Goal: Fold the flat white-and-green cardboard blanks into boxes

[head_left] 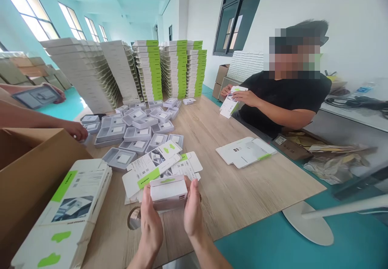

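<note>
Between my two palms is a small white folding carton [168, 192], with a hang tab and a green mark along its top edge. My left hand [150, 220] presses on its left side and my right hand [193, 210] on its right side. Just beyond the carton lie flat printed cartons [154, 166] in white and green, overlapping each other. Grey plastic trays [142, 135] with small white pieces in them are heaped behind those. The carton's underside is hidden.
Flat cartons are stacked [75, 204] beside an open cardboard box [36, 168] at left. Tall stacks of packed cartons [148, 70] stand at the back. A co-worker [285, 95] at right holds a carton, near more flat cartons [242, 151]. Another person's hand [77, 130] reaches in from the left.
</note>
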A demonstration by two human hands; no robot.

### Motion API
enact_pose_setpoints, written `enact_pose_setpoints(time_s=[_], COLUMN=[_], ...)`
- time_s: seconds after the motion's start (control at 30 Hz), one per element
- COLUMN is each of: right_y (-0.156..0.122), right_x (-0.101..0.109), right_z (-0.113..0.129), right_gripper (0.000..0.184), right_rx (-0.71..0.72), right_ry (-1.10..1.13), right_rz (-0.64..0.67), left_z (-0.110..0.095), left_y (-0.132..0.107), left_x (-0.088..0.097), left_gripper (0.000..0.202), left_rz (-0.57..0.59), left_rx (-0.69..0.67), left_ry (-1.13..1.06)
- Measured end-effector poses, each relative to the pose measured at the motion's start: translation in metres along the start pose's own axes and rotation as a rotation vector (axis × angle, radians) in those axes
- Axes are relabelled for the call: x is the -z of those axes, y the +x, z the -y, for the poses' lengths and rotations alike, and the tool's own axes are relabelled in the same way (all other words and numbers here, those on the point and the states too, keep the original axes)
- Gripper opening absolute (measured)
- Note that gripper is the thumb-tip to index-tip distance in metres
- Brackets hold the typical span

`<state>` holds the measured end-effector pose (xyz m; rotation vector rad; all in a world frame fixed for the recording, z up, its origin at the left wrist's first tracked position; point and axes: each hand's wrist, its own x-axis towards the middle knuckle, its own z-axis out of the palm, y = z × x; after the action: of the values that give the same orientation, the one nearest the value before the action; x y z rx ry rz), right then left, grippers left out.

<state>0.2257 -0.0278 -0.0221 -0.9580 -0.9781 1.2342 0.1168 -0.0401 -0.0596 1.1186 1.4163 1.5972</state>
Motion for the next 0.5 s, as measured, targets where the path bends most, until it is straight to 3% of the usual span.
enact_pose_setpoints(time_s=[0.13,0.23,0.3,0.4,0.5], right_y=[0.004,0.013,0.018,0.014,0.001], right_x=[0.002,0.005,0.005,0.003,0.001], right_z=[0.005,0.013,0.022,0.036,0.046], right_gripper=[0.048,0.038,0.039,0.054,0.061], right_rx=[-0.037,-0.082,-0.112,-0.151,-0.044], right_ry=[-0.021,-0.040,-0.043,-0.021,-0.065], right_rz=[-0.052,-0.111,-0.120,-0.049,-0.036], left_z=[-0.012,-0.028,-0.038,-0.052,-0.061], left_y=[-0.004,0.000,0.005,0.012,0.014], left_x=[-0.006,-0.007,-0.004,0.002,0.008], left_gripper=[0.063,0.064,0.063,0.058,0.061], left_rz=[0.109,0.152,0.140,0.135,0.144], left_rx=[0.007,-0.011,-0.019,0.023,0.093], left_ry=[-0.054,-0.077,-0.075,-0.090,-0.126])
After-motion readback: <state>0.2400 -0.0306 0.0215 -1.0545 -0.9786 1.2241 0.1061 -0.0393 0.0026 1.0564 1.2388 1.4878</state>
